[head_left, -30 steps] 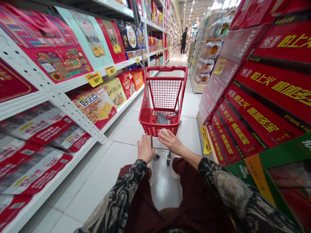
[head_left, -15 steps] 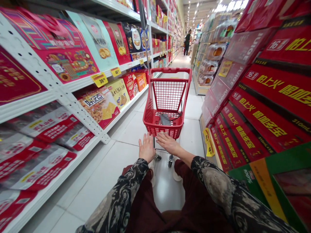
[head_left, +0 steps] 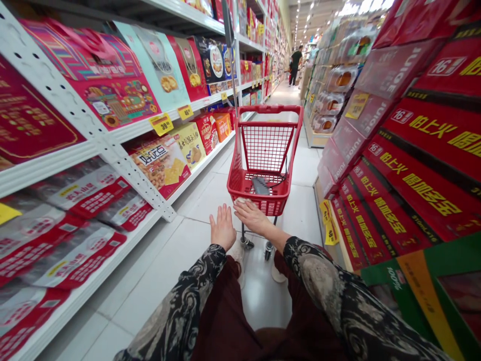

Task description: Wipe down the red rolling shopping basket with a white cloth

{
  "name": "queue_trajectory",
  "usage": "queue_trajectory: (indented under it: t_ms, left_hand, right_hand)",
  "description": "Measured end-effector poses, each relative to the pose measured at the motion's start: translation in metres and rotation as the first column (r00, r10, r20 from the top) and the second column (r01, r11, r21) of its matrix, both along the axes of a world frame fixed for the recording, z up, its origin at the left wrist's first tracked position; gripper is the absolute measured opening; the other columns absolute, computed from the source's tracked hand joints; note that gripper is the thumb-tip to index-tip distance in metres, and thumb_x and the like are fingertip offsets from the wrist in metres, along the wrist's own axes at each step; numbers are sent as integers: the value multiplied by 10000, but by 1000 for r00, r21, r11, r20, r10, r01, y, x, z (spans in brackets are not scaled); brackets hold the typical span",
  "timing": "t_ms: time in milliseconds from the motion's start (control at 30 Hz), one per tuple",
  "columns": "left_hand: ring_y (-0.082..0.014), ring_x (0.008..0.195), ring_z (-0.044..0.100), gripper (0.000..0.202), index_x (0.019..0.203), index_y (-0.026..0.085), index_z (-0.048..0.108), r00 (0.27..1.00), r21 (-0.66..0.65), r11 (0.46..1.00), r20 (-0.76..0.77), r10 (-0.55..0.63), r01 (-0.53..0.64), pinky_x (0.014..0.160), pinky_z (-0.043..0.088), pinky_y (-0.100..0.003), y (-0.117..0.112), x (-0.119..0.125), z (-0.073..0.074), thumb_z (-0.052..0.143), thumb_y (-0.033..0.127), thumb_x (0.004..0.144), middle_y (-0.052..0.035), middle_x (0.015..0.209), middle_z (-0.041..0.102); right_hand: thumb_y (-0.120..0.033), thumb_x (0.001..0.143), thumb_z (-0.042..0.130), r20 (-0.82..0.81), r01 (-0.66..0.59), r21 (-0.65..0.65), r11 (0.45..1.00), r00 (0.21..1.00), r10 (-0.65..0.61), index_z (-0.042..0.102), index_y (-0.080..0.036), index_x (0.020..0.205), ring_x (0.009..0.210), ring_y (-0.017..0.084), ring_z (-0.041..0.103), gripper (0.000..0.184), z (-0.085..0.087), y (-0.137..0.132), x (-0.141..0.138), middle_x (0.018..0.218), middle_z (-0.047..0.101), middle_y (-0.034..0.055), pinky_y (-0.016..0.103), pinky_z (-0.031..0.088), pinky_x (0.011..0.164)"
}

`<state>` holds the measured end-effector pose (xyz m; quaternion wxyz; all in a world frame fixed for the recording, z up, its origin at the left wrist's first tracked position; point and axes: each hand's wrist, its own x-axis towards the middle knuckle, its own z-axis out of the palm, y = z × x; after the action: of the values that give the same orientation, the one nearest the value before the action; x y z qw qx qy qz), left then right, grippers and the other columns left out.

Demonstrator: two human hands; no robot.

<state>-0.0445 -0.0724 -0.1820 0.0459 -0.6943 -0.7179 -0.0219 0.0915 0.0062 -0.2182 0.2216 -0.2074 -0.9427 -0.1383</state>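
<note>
A small red shopping cart [head_left: 266, 150] stands on the tiled aisle floor in front of me, with a dark flat item [head_left: 260, 186] in its basket. My right hand [head_left: 251, 216] lies flat, palm down, against the near rim of the basket. Its fingers are stretched out. My left hand [head_left: 223, 227] hovers just left of the cart with fingers spread, holding nothing and not touching the basket. Both arms wear dark patterned sleeves.
Shelves [head_left: 112, 135] of boxed biscuits with yellow price tags [head_left: 161, 124] run along the left. Stacked red drink cartons [head_left: 413, 165] line the right. A person [head_left: 295, 65] stands far down the aisle. Tiled floor [head_left: 300, 165] runs ahead past the cart.
The cart has drifted slightly right and farther from me. My left hand has slipped back from the basket's edge; my right hand stays on the rim.
</note>
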Motion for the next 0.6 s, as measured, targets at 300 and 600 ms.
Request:
queue_trajectory:
  t_ms: [300,600]
  left_hand:
    - [-273,1368,179,724,1384,61,253,998,4,998,9,66,-66,1067,200,-549,3,-14,-6,443,172,694,-141,1486,190]
    - [-272,1370,170,726,1385,54,249,1000,37,999,-11,17,-17,1071,187,-548,0,-9,-1,445,185,699,-140,1488,180]
  right_hand:
    - [-167,914,403,-72,-18,46,999,997,21,508,-147,1215,1312,241,309,319,28,-6,-16,1333,480,88,444,321,1050]
    - [-149,885,451,46,15,-3,1000,999,-15,590,-93,1083,1240,258,419,248,-1,-6,-6,1261,541,127,441,389,998]
